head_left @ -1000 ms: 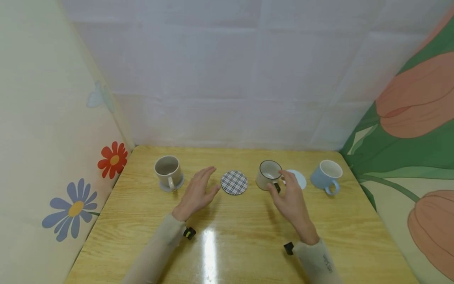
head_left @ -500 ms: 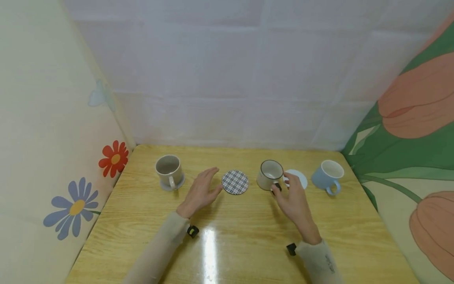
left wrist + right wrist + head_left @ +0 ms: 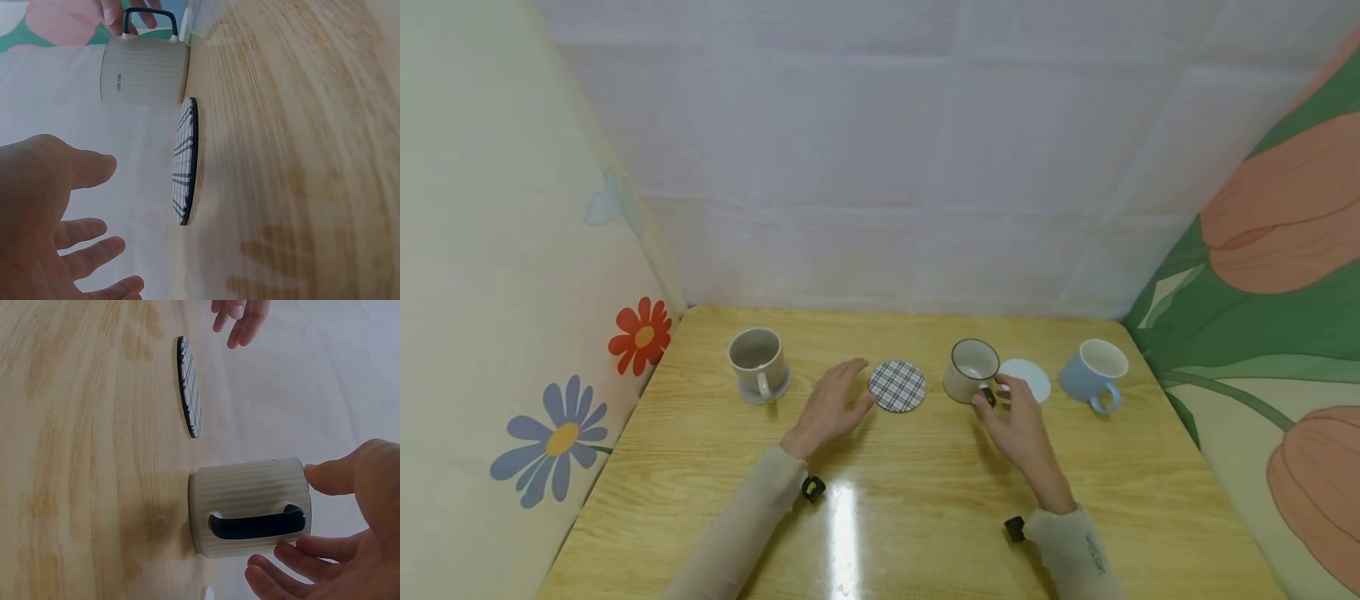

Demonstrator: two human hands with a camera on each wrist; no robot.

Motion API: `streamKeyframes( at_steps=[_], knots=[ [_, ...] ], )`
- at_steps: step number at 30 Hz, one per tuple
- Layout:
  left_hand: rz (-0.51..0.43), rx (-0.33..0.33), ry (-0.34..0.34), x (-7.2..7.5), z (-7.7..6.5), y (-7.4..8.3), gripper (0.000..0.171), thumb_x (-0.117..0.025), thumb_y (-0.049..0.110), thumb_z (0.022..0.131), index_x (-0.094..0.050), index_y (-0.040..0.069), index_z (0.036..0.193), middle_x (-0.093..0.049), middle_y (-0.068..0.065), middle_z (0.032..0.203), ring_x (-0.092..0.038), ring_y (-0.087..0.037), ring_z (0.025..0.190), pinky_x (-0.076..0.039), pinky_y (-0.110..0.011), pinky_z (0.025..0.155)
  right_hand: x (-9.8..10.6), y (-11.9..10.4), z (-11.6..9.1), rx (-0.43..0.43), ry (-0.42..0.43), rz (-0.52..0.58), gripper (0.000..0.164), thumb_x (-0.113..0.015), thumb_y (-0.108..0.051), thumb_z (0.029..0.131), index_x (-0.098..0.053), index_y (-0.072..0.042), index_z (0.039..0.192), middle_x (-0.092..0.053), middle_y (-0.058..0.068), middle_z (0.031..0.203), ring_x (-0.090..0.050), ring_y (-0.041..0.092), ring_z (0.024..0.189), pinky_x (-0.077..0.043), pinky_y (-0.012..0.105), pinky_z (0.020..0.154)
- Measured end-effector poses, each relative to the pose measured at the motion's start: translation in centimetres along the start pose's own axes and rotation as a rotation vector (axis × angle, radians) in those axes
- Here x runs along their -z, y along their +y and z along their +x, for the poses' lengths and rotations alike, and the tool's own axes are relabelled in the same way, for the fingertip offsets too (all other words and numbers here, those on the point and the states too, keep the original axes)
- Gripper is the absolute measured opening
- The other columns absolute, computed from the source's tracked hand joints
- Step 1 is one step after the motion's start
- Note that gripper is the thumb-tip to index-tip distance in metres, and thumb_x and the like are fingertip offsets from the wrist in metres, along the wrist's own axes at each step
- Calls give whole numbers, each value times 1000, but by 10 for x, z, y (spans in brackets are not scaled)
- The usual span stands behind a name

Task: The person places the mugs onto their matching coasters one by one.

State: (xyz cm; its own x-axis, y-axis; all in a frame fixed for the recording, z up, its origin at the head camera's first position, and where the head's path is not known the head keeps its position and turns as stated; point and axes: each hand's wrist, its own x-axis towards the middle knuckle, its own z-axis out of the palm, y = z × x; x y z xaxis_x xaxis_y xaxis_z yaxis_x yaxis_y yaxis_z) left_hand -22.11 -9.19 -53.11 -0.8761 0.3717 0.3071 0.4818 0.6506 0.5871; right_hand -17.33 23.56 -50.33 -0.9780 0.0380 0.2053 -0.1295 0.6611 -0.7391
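A ribbed cream mug point(image 3: 962, 382) with a dark rim and black handle point(image 3: 257, 525) stands upright on the table. My right hand point(image 3: 1018, 425) is at its near right side, thumb and fingers spread on either side of the handle. The thumb tip comes close to the rim in the right wrist view; whether it touches is unclear. My left hand point(image 3: 829, 408) hovers with loosely spread fingers, holding nothing. Right beside it lies a round plaid coaster point(image 3: 897, 386) with a black edge, also visible edge-on in the left wrist view point(image 3: 185, 162).
On the left, a grey-beige mug point(image 3: 756, 358) stands on a grey coaster point(image 3: 784, 385). A pale round coaster point(image 3: 1030, 379) lies right of the cream mug, partly behind my right fingers. Farther right is a blue mug point(image 3: 1084, 375). Cloth walls enclose the wooden table point(image 3: 917, 517).
My left hand has shifted slightly right and nearer to me. The right thumb and fingers have come a little lower and closer around the handle. The mugs and coasters have stayed in place.
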Motion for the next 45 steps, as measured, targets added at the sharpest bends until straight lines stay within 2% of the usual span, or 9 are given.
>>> streamKeyframes(
  at_steps=[8, 24, 32, 36, 40, 45],
  knots=[
    [9, -5, -7, -5, 1, -5, 64, -75, 24, 99, -51, -1, 153, -54, -24, 157, -51, -45, 145, -42, -63, 121, -2, 3, -1, -70, -36, 48, 58, -69, -17, 105, -44, 13, 149, -49, 36, 149, -58, 58, 131, -54, 62, 110],
    [-9, 31, -58, -10, 5, -7, 64, -75, 25, 99, -51, -2, 153, -53, -25, 157, -49, -46, 146, -39, -64, 123, -9, 8, -3, -107, -32, 107, 53, -63, -19, 109, -46, 12, 149, -52, 35, 150, -62, 53, 129, -57, 58, 108],
    [-4, 41, -72, -14, 8, -8, 65, -76, 24, 99, -51, -2, 152, -54, -24, 157, -51, -43, 146, -40, -61, 124, -14, 14, -5, -36, 14, 111, 42, -54, -15, 113, -55, 14, 143, -63, 35, 138, -68, 53, 119, -58, 62, 103],
    [0, 34, -70, -16, 10, -8, 63, -77, 22, 98, -53, -2, 151, -56, -23, 155, -54, -42, 144, -42, -60, 123, -17, 17, -4, -37, 31, 127, 38, -50, -16, 114, -61, 11, 140, -71, 30, 130, -69, 50, 120, -57, 61, 103],
    [0, 23, -65, -17, 11, -8, 59, -78, 19, 97, -56, -3, 148, -62, -22, 149, -58, -41, 139, -44, -58, 122, -20, 19, -3, -29, 27, 123, 37, -45, -17, 116, -66, 8, 133, -74, 26, 123, -68, 44, 122, -58, 55, 103],
    [-15, 55, -85, -18, 11, -6, 60, -76, 20, 99, -54, -4, 150, -58, -24, 153, -51, -48, 146, -38, -62, 125, -21, 20, -3, -35, 5, 154, 34, -43, -17, 116, -68, 5, 125, -75, 23, 118, -72, 40, 114, -60, 32, 97]
  ],
)
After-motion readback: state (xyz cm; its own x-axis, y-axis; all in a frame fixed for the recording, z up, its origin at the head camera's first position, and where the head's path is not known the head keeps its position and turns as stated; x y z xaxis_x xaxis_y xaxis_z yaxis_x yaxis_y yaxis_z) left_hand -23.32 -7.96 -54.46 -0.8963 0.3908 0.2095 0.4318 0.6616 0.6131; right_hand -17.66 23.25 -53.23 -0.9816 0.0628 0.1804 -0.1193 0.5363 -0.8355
